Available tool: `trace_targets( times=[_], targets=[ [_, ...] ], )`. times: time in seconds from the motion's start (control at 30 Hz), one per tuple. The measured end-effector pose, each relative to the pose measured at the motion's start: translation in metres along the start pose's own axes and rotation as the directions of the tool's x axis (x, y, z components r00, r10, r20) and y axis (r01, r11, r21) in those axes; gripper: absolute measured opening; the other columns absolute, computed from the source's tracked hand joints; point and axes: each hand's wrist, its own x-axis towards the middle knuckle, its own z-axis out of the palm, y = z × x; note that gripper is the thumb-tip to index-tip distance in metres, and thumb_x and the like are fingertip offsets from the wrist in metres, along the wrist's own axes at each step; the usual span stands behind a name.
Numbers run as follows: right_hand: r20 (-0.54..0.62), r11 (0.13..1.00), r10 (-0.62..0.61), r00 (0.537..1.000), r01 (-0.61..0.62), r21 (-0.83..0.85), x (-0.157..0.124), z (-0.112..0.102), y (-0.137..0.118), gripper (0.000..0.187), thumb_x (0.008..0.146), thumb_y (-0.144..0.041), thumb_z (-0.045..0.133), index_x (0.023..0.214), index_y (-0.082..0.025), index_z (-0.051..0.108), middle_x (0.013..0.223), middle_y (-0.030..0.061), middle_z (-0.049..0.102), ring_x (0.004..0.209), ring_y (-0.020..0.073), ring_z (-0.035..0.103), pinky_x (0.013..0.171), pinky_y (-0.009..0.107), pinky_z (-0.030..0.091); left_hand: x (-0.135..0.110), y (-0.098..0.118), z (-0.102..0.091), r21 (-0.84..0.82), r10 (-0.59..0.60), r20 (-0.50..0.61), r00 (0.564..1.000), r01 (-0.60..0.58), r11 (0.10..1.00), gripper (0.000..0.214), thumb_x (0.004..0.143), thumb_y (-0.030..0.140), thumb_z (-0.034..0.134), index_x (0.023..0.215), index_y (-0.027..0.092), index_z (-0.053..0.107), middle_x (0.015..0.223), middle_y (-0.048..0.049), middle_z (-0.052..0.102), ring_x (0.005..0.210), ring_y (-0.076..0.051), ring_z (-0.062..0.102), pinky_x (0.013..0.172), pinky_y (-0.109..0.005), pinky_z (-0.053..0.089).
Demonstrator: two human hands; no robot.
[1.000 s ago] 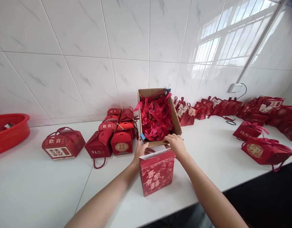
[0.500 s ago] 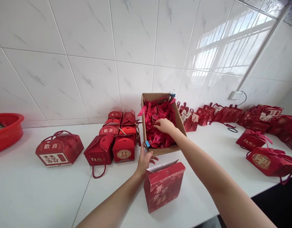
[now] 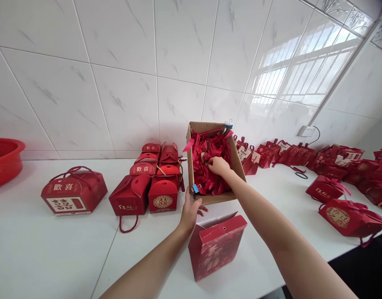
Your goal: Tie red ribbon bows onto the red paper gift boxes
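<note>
the right hand [image 3: 218, 166] is down inside the open cardboard box [image 3: 239, 176], which stands against the tiled wall at about 12 o'clock from the person. its fingers [image 3: 211, 162] are curled in and bunched among the red ribbons [image 3: 209, 185] that fill the box, and they seem to pinch a strand, though the tangle hides the tips. the left hand [image 3: 191, 209] rests at the box's near corner at 7 o'clock, just below a blue binder clip [image 3: 195, 189] on the rim; its fingers are loosely spread against the cardboard and close on nothing. a red paper gift bag [image 3: 217, 247] stands open on the white table [image 3: 54, 249] at 6 o'clock from the box, just beside the left hand and tilted a little. at 9 o'clock from the box sits a cluster of small red gift boxes [image 3: 147, 187], and further along a wider red box with cord handles [image 3: 73, 193]. a red basin [image 3: 6, 160] shows at the far 9 o'clock edge. more red gift boxes [image 3: 334, 166] run along the wall at 3 o'clock.
</note>
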Motion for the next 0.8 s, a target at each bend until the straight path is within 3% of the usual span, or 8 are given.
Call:
trace_targets(
  times=[0.2,0.43,0.6,0.8],
  targets=[
    [-0.031,0.977,0.066,0.997,-0.058,0.204,0.015,0.014,0.001,0.024,0.079,-0.032,0.063,0.09,-0.013,0.073,0.093,0.0127,0.073,0.089,0.0232,0.068,0.075,0.027,0.049,0.002,-0.001,-0.001,-0.015,-0.014,0.01,1.0,0.014,1.0,0.083,0.074,0.033,0.056,0.143,0.019,0.012,0.072,0.0054,0.044,0.053,-0.015,0.063,0.044,-0.022,0.041],
    [-0.095,0.877,0.175,0.98,-0.111,0.467,0.019,0.019,0.001,0.011,0.07,-0.019,0.07,0.08,-0.014,0.071,0.087,0.0101,0.073,0.087,0.0218,0.069,0.076,0.027,0.051,0.003,0.0,0.0,-0.022,-0.012,0.0,1.0,0.012,1.0,0.081,0.075,0.033,0.056,0.143,0.02,0.014,0.074,0.0046,0.046,0.052,-0.014,0.063,0.043,-0.021,0.041],
    [-0.105,0.716,0.229,0.968,-0.094,0.692,-0.001,0.004,0.004,0.008,0.073,-0.017,0.063,0.079,-0.013,0.067,0.074,0.0085,0.072,0.069,0.0185,0.07,0.061,0.026,0.055,0.003,0.001,-0.001,-0.001,-0.022,-0.006,1.0,0.022,1.0,0.08,0.077,0.035,0.056,0.143,0.021,0.014,0.087,-0.0011,0.051,0.054,-0.015,0.065,0.043,-0.022,0.041],
    [-0.218,0.566,0.244,0.945,0.044,0.823,-0.045,-0.021,0.017,0.015,0.075,-0.025,0.061,0.087,-0.015,0.062,0.08,0.0063,0.072,0.074,0.0177,0.071,0.07,0.027,0.058,0.004,0.001,-0.001,0.026,-0.015,-0.012,1.0,0.015,1.0,0.075,0.08,0.039,0.054,0.142,0.022,0.017,0.102,-0.0084,0.054,0.057,-0.014,0.065,0.044,-0.021,0.043]
  ],
)
